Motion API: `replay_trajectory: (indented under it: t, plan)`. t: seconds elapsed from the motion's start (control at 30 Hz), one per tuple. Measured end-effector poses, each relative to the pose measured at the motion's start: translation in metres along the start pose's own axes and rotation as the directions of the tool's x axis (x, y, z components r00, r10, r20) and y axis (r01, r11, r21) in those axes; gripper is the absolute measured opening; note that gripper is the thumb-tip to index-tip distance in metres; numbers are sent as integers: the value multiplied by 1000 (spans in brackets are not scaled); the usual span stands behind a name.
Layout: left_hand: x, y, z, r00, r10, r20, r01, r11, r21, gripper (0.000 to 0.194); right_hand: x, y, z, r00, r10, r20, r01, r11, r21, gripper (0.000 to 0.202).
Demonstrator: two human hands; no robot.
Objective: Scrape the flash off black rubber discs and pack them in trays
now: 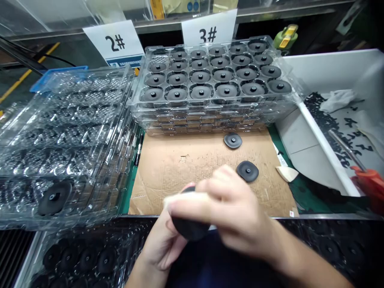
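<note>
My left hand (pixel 160 244) is closed around a black rounded part (pixel 192 228), held just over the front edge of the cardboard. Across the top of that part lies my right hand (pixel 228 204), blurred by motion, its fingers curled. A pale patch shows at its fingertips; whether it grips something small there cannot be made out. Beyond the hands, a black rounded part with a centre stub (pixel 247 171) lies on the cardboard sheet (pixel 168 160). Farther back rests a similar black part (pixel 233 140).
Clear plastic trays (pixel 204 120) holding black parts are stacked at the back. More clear trays (pixel 75 132) stand left, with one black part (pixel 55 197) on top. At right is a white bin (pixel 321 156) with black scraps, an orange-handled tool (pixel 370 182) and a pale wedge (pixel 287 173).
</note>
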State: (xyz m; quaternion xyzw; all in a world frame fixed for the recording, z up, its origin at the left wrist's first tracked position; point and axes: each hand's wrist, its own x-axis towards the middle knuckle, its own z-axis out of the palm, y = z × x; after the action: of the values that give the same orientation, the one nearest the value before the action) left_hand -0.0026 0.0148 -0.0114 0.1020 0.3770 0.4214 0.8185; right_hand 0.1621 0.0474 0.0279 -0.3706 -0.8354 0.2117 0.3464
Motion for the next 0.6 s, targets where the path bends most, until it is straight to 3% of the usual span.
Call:
replay_trajectory:
  t: [0.07, 0.13, 0.2, 0.3, 0.37, 0.43, 0.5, 0.53, 0.6]
  plan:
    - [-1, 0, -8, 997, -3, 73, 6, 999, -42, 56, -8, 16, 5, 970, 238, -51, -235, 971, 46, 30]
    - [-3, 3, -14, 992, -21, 124, 32, 996, -88, 50, -28, 31, 17, 886, 455, -93, -450, 890, 71, 30]
    - [-5, 6, -19, 991, -42, 127, 57, 991, -117, 46, -53, 43, 34, 837, 545, -49, -540, 838, 86, 31]
    - [-6, 9, -20, 990, -54, 130, 73, 987, -146, 49, -81, 53, 57, 856, 502, 124, -512, 857, 61, 31]
    - [-5, 8, -18, 990, -52, 132, 70, 987, -142, 48, -84, 50, 58, 856, 487, 171, -501, 864, 46, 30]
    - [-4, 7, -16, 991, -48, 125, 64, 991, -122, 45, -73, 37, 45, 849, 525, 55, -528, 846, 69, 31]
    - [-3, 4, -14, 996, -12, 92, 21, 996, -92, 43, -53, 17, 25, 867, 487, -104, -477, 872, 106, 34]
    - [-3, 2, -13, 997, 5, 76, 1, 997, -74, 43, -42, 7, 16, 903, 406, -141, -393, 912, 114, 37]
    - [-3, -1, -12, 998, 34, 50, -32, 999, -37, 42, -24, -8, 3, 982, 168, -87, -160, 983, 95, 37]
